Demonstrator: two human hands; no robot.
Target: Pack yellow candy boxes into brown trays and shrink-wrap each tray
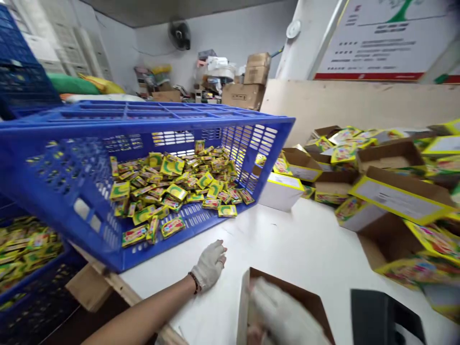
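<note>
We log: L hand (210,263) on surface (287,239), fingers loosely curled, empty. R hand (283,316) in near carton (311,301), blurred; fingers cannot tell. Risk: tipped crate (143,125), far left at surface edge, may slip; sachets (179,189) spill.

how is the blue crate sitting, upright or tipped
Tipped on its side: the blue crate opens sideways, yellow packets lying on its lower wall.
</note>
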